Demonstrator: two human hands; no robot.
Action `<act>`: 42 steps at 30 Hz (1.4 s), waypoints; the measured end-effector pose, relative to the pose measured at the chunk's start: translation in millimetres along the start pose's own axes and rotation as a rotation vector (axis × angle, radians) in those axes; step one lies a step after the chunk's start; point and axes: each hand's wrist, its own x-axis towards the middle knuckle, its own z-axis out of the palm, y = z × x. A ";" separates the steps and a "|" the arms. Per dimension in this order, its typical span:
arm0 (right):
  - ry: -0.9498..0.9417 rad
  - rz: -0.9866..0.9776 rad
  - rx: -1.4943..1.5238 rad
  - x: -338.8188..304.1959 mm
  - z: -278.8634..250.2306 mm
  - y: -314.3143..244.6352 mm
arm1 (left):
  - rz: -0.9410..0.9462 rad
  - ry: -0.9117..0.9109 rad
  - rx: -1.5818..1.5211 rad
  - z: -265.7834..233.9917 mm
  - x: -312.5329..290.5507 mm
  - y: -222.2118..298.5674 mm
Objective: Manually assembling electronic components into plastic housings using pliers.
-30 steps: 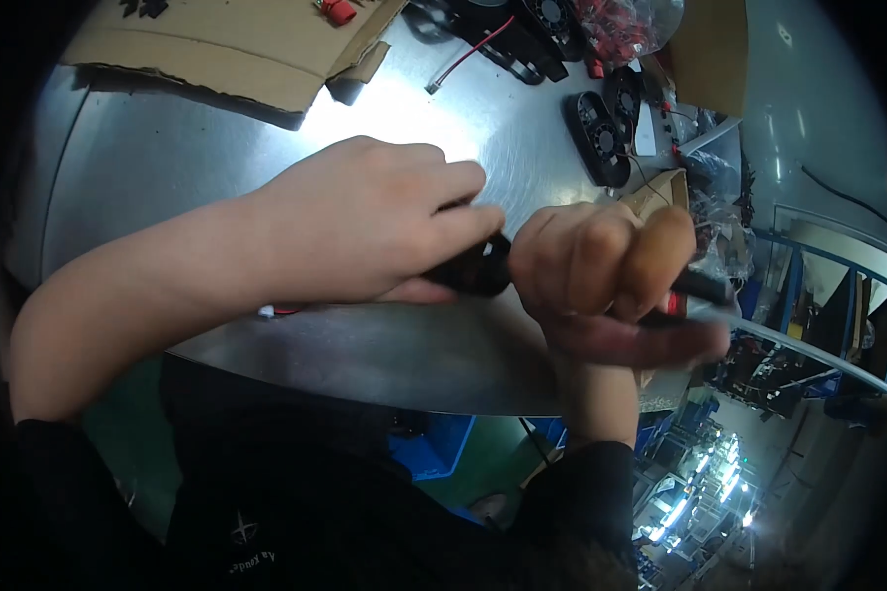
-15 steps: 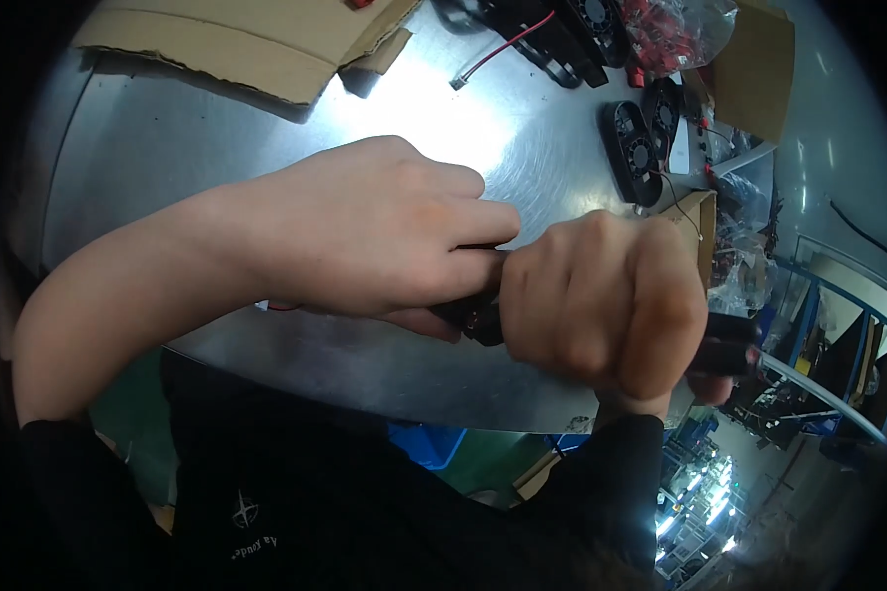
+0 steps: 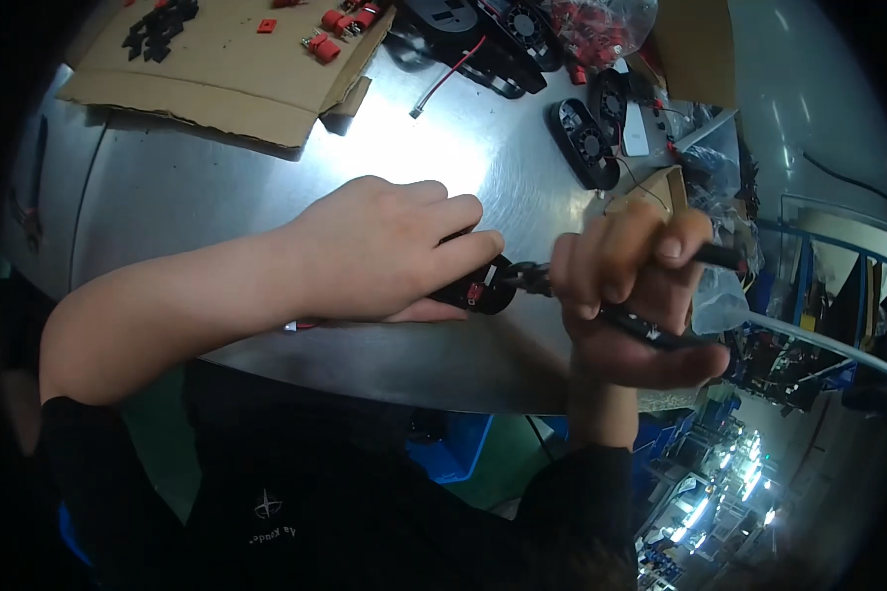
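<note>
My left hand point(image 3: 379, 251) is closed over a black rounded plastic housing point(image 3: 503, 294), which rests low over the metal table. The end poking out past my fingers carries a small red part point(image 3: 475, 293). My right hand point(image 3: 616, 266) grips a pair of pliers point(image 3: 534, 279) by its dark handles, which are spread apart. The pliers' nose points at the exposed end of the housing, close to it; whether they touch cannot be made out. Most of the housing is hidden under my left hand.
A cardboard sheet point(image 3: 227, 84) at the back left bears red connectors point(image 3: 325, 44) and black pieces point(image 3: 158, 32). Black fan housings point(image 3: 583, 146) lie at the back right, near a bag of red parts point(image 3: 601, 39). A blue bin point(image 3: 453, 451) sits below the table's front edge.
My right hand has turned over and loosened from a tight fist, so the pliers' nose and spread handles now show. The housing's end has come into sight. The whole view has shifted slightly.
</note>
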 end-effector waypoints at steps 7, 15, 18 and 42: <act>0.099 -0.011 -0.264 -21.2 29.0 7.9 | -0.042 0.076 0.115 5.3 -10.1 13.5; 0.202 -0.012 -0.378 -22.4 40.0 17.1 | -0.036 0.149 0.182 7.0 -12.8 16.5; 0.207 -0.016 -0.360 -22.0 39.3 18.5 | -0.026 0.147 0.182 7.1 -12.4 16.9; 0.124 -0.251 -0.502 -33.6 37.2 12.0 | -0.139 0.106 0.130 5.5 -15.5 19.1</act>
